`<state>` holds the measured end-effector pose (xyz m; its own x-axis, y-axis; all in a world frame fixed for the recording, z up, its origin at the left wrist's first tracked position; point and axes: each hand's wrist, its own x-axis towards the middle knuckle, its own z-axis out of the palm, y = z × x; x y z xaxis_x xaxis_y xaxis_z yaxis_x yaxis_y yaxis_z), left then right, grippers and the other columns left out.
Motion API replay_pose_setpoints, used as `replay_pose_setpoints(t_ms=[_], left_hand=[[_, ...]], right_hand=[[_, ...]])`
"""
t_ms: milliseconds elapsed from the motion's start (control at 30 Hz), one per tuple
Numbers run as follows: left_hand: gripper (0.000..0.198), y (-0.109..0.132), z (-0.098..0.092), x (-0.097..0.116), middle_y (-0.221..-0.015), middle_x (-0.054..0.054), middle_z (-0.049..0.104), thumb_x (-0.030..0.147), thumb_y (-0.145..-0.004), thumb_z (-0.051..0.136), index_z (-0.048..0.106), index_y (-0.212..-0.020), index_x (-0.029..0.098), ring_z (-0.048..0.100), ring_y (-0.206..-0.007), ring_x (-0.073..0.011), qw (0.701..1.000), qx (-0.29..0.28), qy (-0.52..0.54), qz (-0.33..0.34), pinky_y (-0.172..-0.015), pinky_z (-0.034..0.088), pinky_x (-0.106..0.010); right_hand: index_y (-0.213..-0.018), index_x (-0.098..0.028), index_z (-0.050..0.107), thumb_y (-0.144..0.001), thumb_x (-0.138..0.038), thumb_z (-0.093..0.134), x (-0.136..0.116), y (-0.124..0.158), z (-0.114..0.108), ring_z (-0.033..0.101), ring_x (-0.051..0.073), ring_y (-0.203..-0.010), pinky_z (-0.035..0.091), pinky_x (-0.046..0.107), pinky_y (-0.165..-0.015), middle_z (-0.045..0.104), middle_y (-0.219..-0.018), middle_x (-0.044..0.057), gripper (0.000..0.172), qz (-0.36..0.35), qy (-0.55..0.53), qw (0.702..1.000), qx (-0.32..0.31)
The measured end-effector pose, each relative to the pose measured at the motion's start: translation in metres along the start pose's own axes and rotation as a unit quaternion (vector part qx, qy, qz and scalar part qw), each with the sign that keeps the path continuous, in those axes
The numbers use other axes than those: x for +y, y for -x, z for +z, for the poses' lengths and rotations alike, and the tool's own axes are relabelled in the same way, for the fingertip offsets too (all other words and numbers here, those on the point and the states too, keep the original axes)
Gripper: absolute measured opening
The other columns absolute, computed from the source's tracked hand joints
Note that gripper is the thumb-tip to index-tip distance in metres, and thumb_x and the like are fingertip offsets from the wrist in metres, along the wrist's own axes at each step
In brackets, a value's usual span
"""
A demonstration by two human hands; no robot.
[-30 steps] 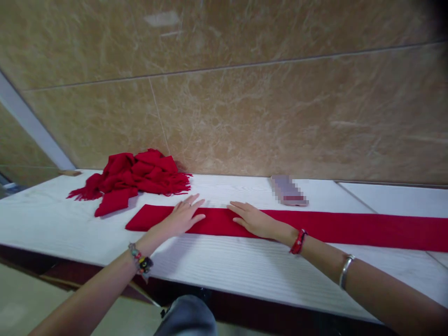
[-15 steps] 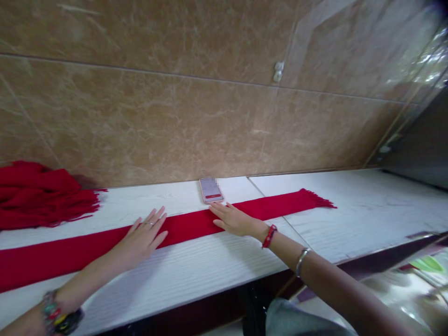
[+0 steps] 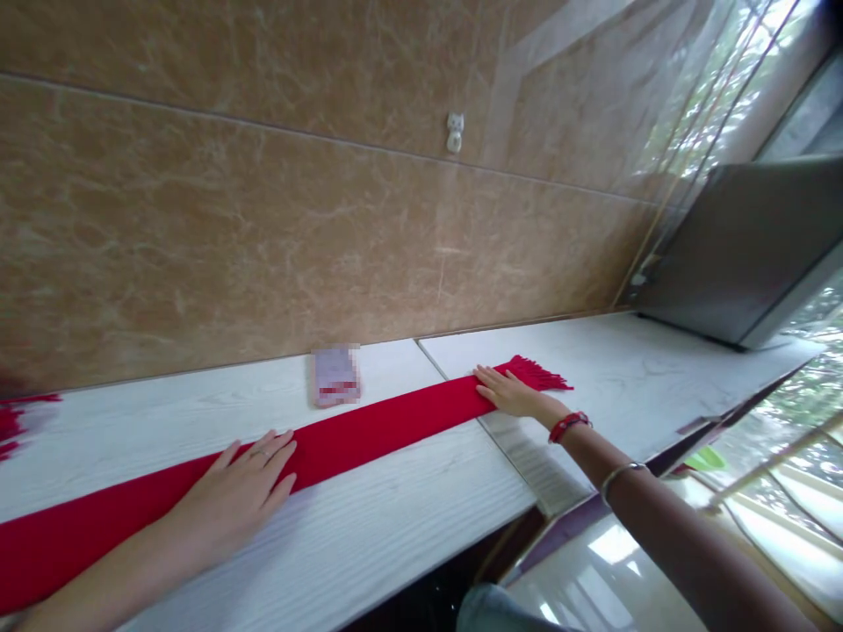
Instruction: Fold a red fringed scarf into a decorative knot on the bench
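Note:
A long red scarf (image 3: 382, 434) lies flat in a narrow strip across the white wood-grain tabletop (image 3: 408, 500), running from the lower left to a fringed end at the right. My left hand (image 3: 247, 491), with a ring on one finger, rests palm down on its left part, fingers extended. Farther right, my right hand (image 3: 510, 392) lies flat on the strip close to the fringe. Neither hand grips the cloth. Behind the scarf, a phone (image 3: 335, 376) lies near the wall, its screen blurred out.
At the left edge shows the fringe of another red cloth (image 3: 10, 426), mostly out of view. A tiled brown wall (image 3: 263, 219) with a small white fixture (image 3: 454, 132) borders the table's back. A large dark grey box-like object (image 3: 738, 246) stands at the right end.
My right hand has slid right along the scarf towards the fringe. My left hand stays on the left part. The view has turned right, so the other red cloth has mostly left the picture.

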<state>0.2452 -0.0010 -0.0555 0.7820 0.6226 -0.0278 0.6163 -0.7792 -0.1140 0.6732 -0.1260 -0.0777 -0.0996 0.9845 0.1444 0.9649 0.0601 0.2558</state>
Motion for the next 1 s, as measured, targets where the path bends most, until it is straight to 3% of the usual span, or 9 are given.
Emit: replay_pose_setpoints(t_ms=[67,167,300,433,600,700,800,900,1000], left_hand=[[0.057,-0.028,-0.012,0.029,-0.134,-0.01,0.036,0.045,-0.083,0.026,0.044,-0.125,0.012,0.028,-0.125,-0.0272,0.999,0.028,0.003,0.017,-0.1,0.023,-0.048],[0.057,-0.077,-0.026,0.082,-0.14,-0.01,0.025,0.043,-0.085,0.026,0.034,-0.131,0.011,0.022,-0.128,-0.0234,0.992,0.077,0.039,0.095,-0.102,0.023,-0.041],[0.055,-0.121,-0.026,0.125,-0.141,-0.007,0.019,0.04,-0.087,0.024,0.025,-0.135,0.013,0.017,-0.13,-0.0227,0.987,0.016,0.079,0.139,-0.102,0.021,-0.042],[0.053,-0.128,-0.015,0.126,-0.142,-0.004,0.018,0.04,-0.088,0.022,0.024,-0.136,0.016,0.015,-0.13,-0.0207,0.984,0.005,0.087,0.156,-0.104,0.016,-0.042],[0.053,-0.126,-0.012,0.122,-0.142,-0.004,0.019,0.04,-0.088,0.022,0.023,-0.136,0.017,0.015,-0.13,-0.0201,0.984,0.013,0.086,0.157,-0.104,0.015,-0.041],[0.052,-0.127,-0.012,0.123,-0.141,-0.004,0.021,0.04,-0.088,0.023,0.025,-0.135,0.018,0.018,-0.13,-0.0206,0.983,0.025,0.089,0.16,-0.104,0.017,-0.041],[0.052,-0.126,-0.012,0.125,-0.141,-0.005,0.021,0.04,-0.088,0.023,0.027,-0.135,0.017,0.017,-0.13,-0.0212,0.983,0.029,0.09,0.157,-0.104,0.016,-0.042],[0.052,-0.12,-0.014,0.126,-0.141,-0.007,0.021,0.04,-0.089,0.023,0.028,-0.134,0.016,0.015,-0.13,-0.0223,0.983,0.04,0.088,0.154,-0.104,0.015,-0.044],[0.052,-0.109,-0.017,0.125,-0.141,-0.008,0.021,0.041,-0.089,0.023,0.028,-0.134,0.015,0.015,-0.13,-0.0225,0.983,0.036,0.085,0.157,-0.104,0.015,-0.044]], right_hand=[[-0.122,-0.012,0.045,-0.088,-0.017,0.03,0.002,-0.004,-0.004,0.027,0.028,-0.125,0.035,0.053,-0.091,0.034,-0.134,0.019,0.037,0.022,-0.032,0.999,0.007],[-0.134,-0.014,0.027,-0.091,-0.029,0.023,-0.02,-0.021,-0.011,0.022,0.022,-0.128,0.032,0.046,-0.097,0.027,-0.139,0.014,0.045,-0.01,-0.086,0.996,0.022],[-0.135,-0.018,0.023,-0.092,-0.033,0.02,-0.021,-0.028,-0.004,0.019,0.022,-0.129,0.028,0.048,-0.098,0.025,-0.14,0.01,0.046,-0.072,-0.116,0.991,0.003],[-0.128,-0.018,0.038,-0.091,-0.022,0.025,0.047,0.002,0.019,0.019,0.024,-0.129,0.026,0.054,-0.097,0.029,-0.139,0.012,0.04,-0.018,-0.074,0.997,-0.022],[-0.125,-0.022,0.042,-0.09,-0.024,0.025,0.123,0.03,0.033,0.027,0.028,-0.126,0.029,0.06,-0.091,0.033,-0.137,0.013,0.039,0.167,-0.079,0.98,-0.071],[-0.129,-0.019,0.037,-0.089,-0.031,0.028,0.123,0.018,0.019,0.025,0.028,-0.127,0.028,0.055,-0.096,0.03,-0.138,0.014,0.043,0.194,-0.111,0.973,-0.062],[-0.129,-0.018,0.038,-0.085,-0.037,0.037,0.099,-0.009,-0.003,0.035,0.022,-0.122,0.029,0.039,-0.101,0.04,-0.133,0.01,0.048,0.108,-0.154,0.98,-0.06],[-0.119,-0.023,0.05,-0.077,-0.036,0.051,0.074,-0.034,-0.023,0.048,0.021,-0.11,0.035,0.034,-0.095,0.053,-0.122,0.005,0.044,0.044,-0.177,0.977,-0.108],[-0.109,-0.023,0.058,-0.067,-0.028,0.06,0.061,-0.05,-0.034,0.056,0.02,-0.096,0.043,0.031,-0.081,0.061,-0.108,0.004,0.042,0.042,-0.171,0.97,-0.168]])
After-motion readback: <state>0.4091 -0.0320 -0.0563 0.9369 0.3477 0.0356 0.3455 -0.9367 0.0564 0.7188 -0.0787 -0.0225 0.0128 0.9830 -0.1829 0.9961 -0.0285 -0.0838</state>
